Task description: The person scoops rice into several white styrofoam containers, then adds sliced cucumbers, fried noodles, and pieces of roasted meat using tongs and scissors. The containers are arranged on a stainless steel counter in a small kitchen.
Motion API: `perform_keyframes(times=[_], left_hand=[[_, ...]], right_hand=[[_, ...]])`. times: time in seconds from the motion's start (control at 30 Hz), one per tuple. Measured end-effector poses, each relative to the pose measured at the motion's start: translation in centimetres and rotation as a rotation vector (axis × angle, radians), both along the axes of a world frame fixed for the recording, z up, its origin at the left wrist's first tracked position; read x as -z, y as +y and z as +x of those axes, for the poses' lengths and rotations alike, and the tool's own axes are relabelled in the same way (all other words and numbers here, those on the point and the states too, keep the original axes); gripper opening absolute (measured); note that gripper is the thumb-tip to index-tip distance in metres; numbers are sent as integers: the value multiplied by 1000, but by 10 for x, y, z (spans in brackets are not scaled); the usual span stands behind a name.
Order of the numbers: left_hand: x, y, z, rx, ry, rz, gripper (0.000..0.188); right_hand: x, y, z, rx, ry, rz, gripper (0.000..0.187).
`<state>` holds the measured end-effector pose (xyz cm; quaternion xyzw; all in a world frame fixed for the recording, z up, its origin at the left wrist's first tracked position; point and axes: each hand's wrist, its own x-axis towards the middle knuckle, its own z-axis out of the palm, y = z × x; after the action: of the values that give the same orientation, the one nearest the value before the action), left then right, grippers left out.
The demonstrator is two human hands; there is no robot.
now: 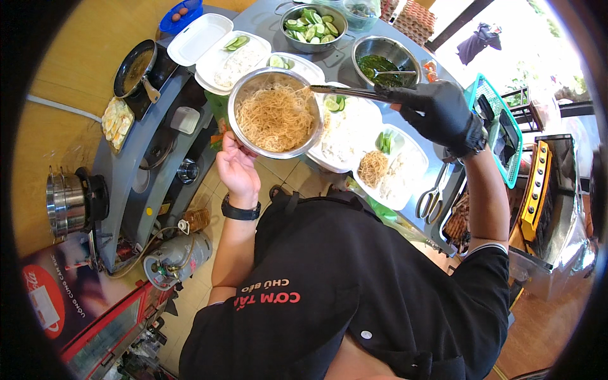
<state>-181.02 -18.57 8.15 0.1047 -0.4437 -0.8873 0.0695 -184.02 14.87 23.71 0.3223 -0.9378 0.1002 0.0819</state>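
Note:
My bare left hand (238,170) is closed on the lower rim of a steel bowl (277,154) and holds it above the counter, tilted toward me. Brown noodles (274,119) fill the bowl. In a black glove, my right hand (437,115) grips metal tongs (354,92), whose tips reach the noodles at the bowl's right rim. Below the tongs, one white foam box (366,120) contains white rice and cucumber slices (334,102). The nearer foam box (415,155) bears rice, green slices and a noodle clump (373,167). More foam boxes (259,47) stand behind the bowl, partly covered by it.
At the back are a pot of cucumber slices (312,26) and a bowl of green sauce (405,54) with a spoon. Scissors (432,196) lie at the counter's right edge, near a turquoise basket (516,149). A frying pan (134,68) and gas cylinder (180,256) are left.

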Motion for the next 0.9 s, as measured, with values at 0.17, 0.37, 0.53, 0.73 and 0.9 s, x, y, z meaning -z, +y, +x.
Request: perform_keyframes(times=[0.17,0.37,0.53,0.73,0.9], left_hand=[[17,-21,-9,-34,9,-16,27],[15,-33,-15,-85,27,-34,28],[6,-38,-15,-160,2,22,32],[-11,-41,-12,-173,23,72,36],[-11,-45,-4,-159,17,106,41]], right_hand=[[-13,9,16,91,63,13,24],[-20,21,30,256,39,2,26],[14,16,21,176,-153,-22,32],[127,-10,-1,71,-298,130,32],[81,-18,-3,144,-325,79,35]])
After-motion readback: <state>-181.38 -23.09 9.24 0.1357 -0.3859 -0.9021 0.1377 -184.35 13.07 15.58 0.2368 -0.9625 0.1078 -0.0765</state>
